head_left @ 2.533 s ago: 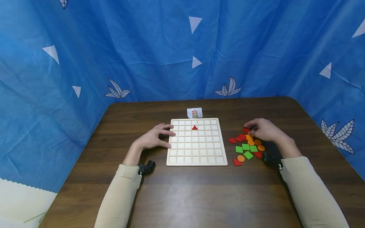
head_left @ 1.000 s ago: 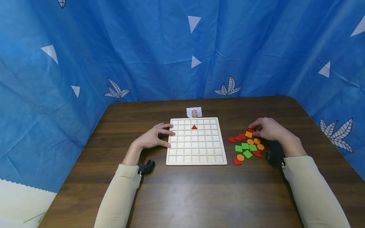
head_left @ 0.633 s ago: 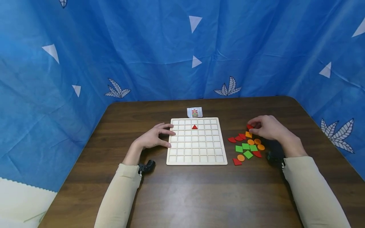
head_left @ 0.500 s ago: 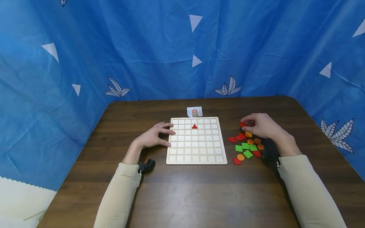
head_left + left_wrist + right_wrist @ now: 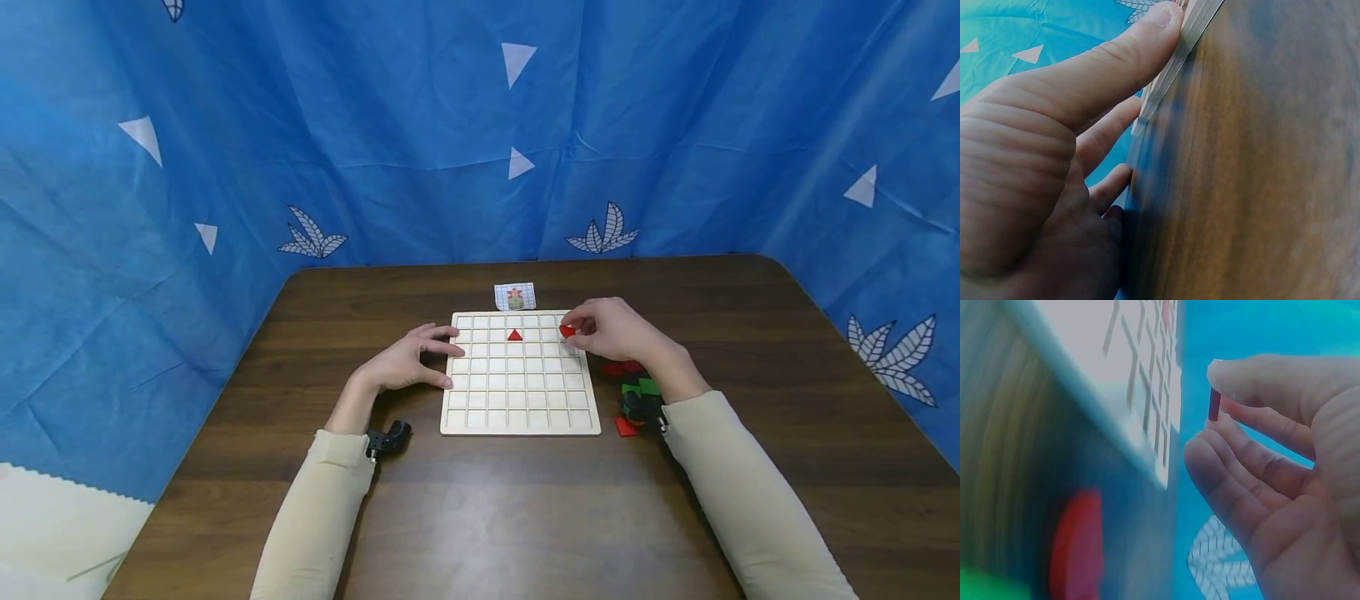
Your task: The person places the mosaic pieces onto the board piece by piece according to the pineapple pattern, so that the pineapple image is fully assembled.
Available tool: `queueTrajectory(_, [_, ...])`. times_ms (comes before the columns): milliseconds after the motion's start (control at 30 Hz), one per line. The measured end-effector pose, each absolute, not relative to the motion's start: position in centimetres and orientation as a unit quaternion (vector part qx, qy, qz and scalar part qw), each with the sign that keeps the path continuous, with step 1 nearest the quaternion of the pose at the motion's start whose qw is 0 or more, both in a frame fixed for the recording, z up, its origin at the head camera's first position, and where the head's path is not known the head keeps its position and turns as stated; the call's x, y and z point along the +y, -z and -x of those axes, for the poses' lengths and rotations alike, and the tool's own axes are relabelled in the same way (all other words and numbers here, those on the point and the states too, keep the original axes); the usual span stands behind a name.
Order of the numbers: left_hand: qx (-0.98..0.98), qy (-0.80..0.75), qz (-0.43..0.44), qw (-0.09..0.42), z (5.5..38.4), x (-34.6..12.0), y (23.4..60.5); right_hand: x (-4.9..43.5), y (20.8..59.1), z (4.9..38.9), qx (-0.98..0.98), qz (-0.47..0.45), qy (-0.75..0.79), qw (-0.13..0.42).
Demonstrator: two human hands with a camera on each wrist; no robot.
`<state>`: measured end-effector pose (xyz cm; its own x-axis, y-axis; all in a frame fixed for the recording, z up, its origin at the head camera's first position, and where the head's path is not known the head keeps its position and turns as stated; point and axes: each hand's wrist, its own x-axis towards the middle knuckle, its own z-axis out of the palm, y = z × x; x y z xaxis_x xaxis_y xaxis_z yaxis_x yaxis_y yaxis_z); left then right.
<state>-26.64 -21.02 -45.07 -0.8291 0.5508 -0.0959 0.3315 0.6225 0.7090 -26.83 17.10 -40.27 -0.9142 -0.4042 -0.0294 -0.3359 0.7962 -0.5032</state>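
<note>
My right hand point(image 5: 617, 332) pinches a small red tile point(image 5: 567, 332) between thumb and fingers, over the back right corner of the pale gridded board point(image 5: 517, 379). In the right wrist view only the thin edge of that red tile point(image 5: 1214, 405) shows. My left hand point(image 5: 401, 364) lies at the board's left side, fingers spread, fingertips on the rim. The left wrist view has the thumb point(image 5: 1147, 40) against the board's edge point(image 5: 1179, 59). A red triangle tile point(image 5: 514, 335) sits in a cell of the second row from the back.
Behind the board lies a small printed card point(image 5: 515, 297) with a coloured figure on a grid. To its right, red tiles point(image 5: 622, 367) and green tiles point(image 5: 649, 387) are partly covered by my right forearm and wrist camera point(image 5: 641, 407). A blue curtain point(image 5: 420, 125) hangs behind the table.
My right hand picked a red tile from the pile and carried it left over the board's back right corner. My left hand keeps its place at the board's edge.
</note>
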Motion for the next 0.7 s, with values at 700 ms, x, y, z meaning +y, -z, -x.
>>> queueTrajectory(700, [0.887,-0.355,-0.252,0.155,26.6,-21.1,45.0,7.8,42.0,27.4,0.922,0.26,0.277,0.081])
